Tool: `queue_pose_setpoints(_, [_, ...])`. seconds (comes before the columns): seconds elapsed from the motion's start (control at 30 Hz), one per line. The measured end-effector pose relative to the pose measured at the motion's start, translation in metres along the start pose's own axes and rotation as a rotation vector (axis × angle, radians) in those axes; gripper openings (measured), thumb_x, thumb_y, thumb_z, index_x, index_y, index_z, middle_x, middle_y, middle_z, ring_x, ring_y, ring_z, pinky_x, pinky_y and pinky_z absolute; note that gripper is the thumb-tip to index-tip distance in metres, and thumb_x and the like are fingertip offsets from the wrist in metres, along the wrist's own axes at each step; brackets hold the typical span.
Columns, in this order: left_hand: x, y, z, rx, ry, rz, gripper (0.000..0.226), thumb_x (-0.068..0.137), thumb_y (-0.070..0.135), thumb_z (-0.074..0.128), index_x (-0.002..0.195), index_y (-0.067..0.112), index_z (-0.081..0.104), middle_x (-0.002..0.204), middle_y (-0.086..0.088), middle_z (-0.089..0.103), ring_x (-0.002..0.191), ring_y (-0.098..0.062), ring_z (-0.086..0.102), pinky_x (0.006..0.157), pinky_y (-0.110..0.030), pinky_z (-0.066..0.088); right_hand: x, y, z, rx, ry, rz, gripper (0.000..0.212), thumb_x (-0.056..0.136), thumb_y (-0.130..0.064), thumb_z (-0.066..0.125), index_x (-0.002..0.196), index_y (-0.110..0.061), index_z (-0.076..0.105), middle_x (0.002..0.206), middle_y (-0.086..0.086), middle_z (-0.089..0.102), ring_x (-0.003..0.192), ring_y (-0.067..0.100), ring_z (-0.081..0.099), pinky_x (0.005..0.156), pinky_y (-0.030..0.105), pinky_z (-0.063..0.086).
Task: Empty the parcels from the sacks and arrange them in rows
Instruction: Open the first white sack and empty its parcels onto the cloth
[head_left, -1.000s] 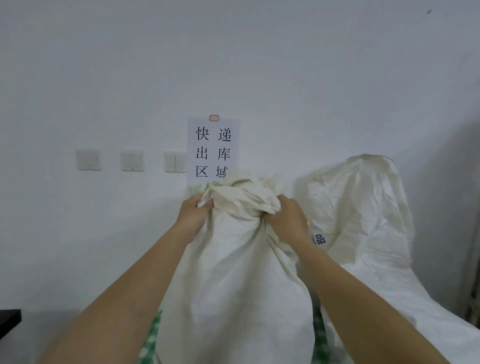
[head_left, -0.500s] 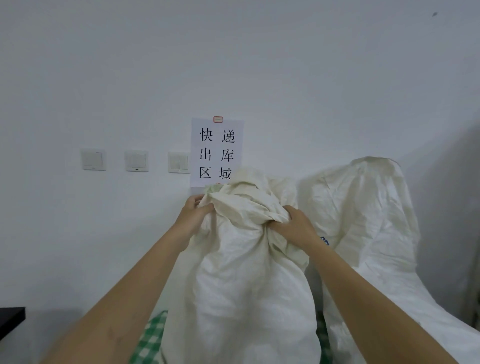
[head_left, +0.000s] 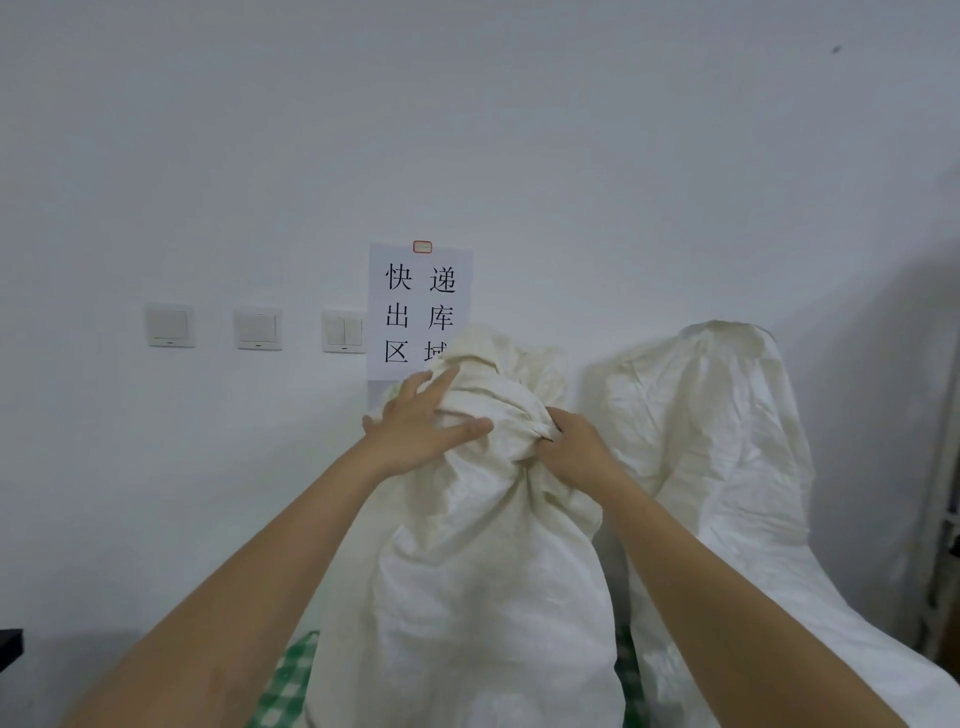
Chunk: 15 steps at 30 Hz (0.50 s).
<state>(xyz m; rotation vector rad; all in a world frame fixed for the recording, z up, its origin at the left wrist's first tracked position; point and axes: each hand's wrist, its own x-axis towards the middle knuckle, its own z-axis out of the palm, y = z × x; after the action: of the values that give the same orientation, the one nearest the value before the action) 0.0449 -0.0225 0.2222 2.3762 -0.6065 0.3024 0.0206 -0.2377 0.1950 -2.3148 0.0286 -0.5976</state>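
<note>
While my right hand (head_left: 574, 452) has its fingers curled tight into the bunched neck of the near sack (head_left: 483, 561), my left hand (head_left: 421, 426) lies spread on that twisted top, fingers straight and pressing. Sack stands upright before me on green checked cloth (head_left: 288, 680); second sack (head_left: 727, 467) slumps just right, paper sign (head_left: 415, 291) and switches (head_left: 257, 328) on the wall behind.

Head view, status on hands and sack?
Left hand open, flat on near sack neck. Right hand gripping bunched top. Still closed; no parcels out.
</note>
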Motion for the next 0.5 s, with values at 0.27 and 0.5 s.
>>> queue_pose_setpoints(0.27, [0.005,-0.014,0.0,-0.328,-0.114,-0.097,0.119,0.05,0.088,0.056,0.148,0.037,0.01,0.153,0.003,0.026,0.136,-0.021,0.035,0.112,-0.043,0.033,-0.005,-0.008,0.003,0.075,0.021,-0.19,0.061,0.078,-0.007,0.055,0.136,-0.027,0.053,0.141,-0.009,0.047,0.129,0.01,0.045,0.106,0.029,0.038])
queue_pose_setpoints(0.5, [0.003,-0.015,-0.003,-0.352,-0.073,-0.069,0.087,0.08,0.062,0.061,0.149,0.037,0.014,0.147,-0.007,0.029,0.126,-0.022,0.044,0.102,-0.031,0.037,-0.003,-0.041,-0.007,0.476,0.053,-0.119,0.039,0.084,-0.008,0.055,0.118,-0.023,0.067,0.117,-0.006,0.065,0.107,0.011,0.06,0.094,0.028,0.05])
